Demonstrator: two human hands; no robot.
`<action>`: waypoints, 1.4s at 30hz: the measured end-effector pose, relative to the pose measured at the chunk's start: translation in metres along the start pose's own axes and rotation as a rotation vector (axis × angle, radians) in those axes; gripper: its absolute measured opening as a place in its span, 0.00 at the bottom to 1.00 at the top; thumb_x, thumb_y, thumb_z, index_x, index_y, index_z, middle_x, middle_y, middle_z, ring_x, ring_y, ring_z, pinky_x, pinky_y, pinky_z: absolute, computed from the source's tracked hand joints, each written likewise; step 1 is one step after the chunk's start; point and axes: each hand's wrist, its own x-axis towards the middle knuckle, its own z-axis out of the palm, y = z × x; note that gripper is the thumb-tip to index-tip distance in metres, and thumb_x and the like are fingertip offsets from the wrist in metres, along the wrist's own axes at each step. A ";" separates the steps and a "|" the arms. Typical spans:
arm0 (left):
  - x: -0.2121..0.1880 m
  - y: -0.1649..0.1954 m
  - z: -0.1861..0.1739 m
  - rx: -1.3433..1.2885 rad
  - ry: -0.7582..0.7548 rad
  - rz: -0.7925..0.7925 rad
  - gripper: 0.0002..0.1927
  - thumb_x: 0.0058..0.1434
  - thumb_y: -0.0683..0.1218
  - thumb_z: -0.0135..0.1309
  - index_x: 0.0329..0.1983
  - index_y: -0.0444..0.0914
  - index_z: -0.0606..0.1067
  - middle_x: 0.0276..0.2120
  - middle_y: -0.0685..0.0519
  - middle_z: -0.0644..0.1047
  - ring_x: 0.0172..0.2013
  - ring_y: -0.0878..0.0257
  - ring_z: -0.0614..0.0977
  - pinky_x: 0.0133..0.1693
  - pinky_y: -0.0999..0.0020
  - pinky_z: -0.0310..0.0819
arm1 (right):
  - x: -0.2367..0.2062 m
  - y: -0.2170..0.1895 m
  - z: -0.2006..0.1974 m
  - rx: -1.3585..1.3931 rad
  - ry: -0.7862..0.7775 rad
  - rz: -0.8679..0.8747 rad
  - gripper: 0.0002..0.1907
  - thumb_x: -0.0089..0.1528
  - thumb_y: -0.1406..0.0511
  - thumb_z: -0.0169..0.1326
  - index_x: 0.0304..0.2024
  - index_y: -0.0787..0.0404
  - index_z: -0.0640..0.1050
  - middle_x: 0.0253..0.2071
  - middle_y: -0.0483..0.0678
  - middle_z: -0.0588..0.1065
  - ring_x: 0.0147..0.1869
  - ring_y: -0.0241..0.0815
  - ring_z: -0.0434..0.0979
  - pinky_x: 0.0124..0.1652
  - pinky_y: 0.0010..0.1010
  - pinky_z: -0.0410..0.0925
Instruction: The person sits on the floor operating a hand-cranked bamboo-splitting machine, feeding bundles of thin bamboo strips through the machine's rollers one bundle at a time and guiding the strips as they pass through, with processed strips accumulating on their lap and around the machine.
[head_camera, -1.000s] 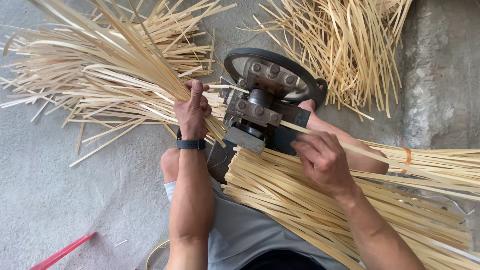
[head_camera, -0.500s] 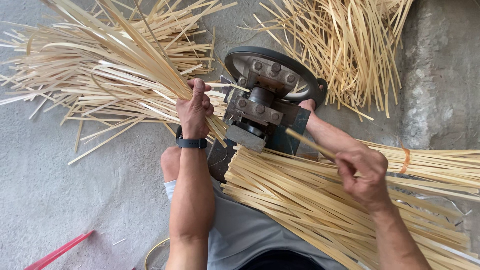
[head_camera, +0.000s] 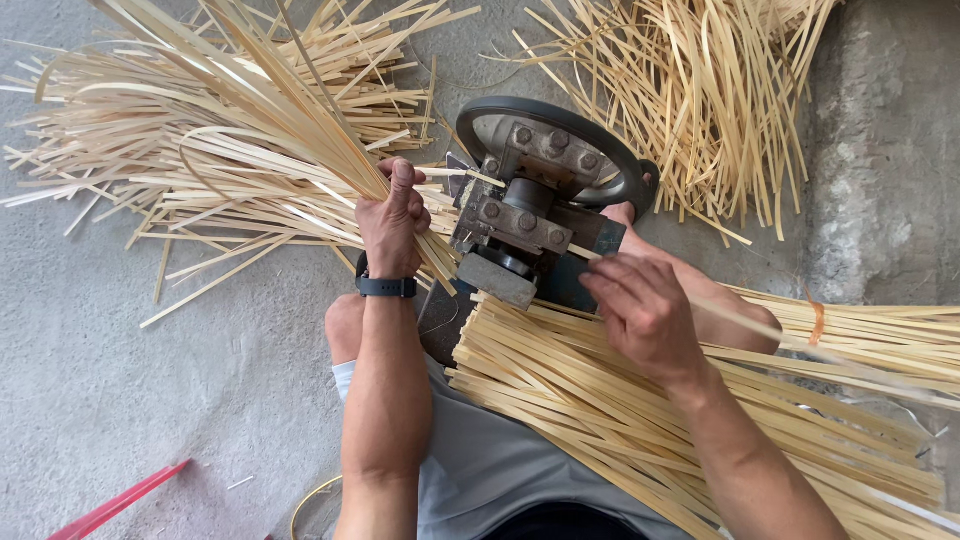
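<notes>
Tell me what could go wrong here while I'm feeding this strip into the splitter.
1. The right hand pinches the strip close to the splitter; its fingers could slip toward the metal parts.
2. The left hand grips a fanned bundle of thin slivers, whose edges may cut or splinter the palm.
3. The stack across the lap looks loose and might slide off.

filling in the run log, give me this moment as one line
left hand: grips bundle of thin strips | right hand: guides one strip at splitting machine | thick strips across lap
</notes>
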 end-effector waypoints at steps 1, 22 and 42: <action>0.000 0.000 0.000 -0.005 0.001 -0.002 0.21 0.61 0.56 0.64 0.44 0.38 0.71 0.32 0.53 0.76 0.22 0.74 0.71 0.19 0.79 0.67 | -0.003 -0.004 -0.003 0.075 -0.064 0.087 0.07 0.56 0.70 0.65 0.37 0.61 0.84 0.39 0.49 0.82 0.46 0.45 0.82 0.44 0.38 0.74; -0.003 0.004 0.002 -0.039 0.006 -0.021 0.20 0.62 0.56 0.64 0.43 0.39 0.72 0.27 0.57 0.72 0.21 0.74 0.70 0.19 0.80 0.66 | -0.096 0.053 -0.033 0.316 -0.247 0.405 0.05 0.61 0.66 0.59 0.36 0.59 0.83 0.34 0.46 0.82 0.37 0.39 0.82 0.38 0.30 0.74; -0.001 -0.001 0.002 0.033 -0.012 0.035 0.30 0.59 0.55 0.65 0.56 0.33 0.70 0.41 0.42 0.83 0.21 0.72 0.73 0.19 0.78 0.68 | -0.021 -0.001 -0.031 0.197 -0.334 0.413 0.11 0.56 0.66 0.62 0.41 0.60 0.84 0.39 0.52 0.80 0.45 0.52 0.80 0.47 0.41 0.71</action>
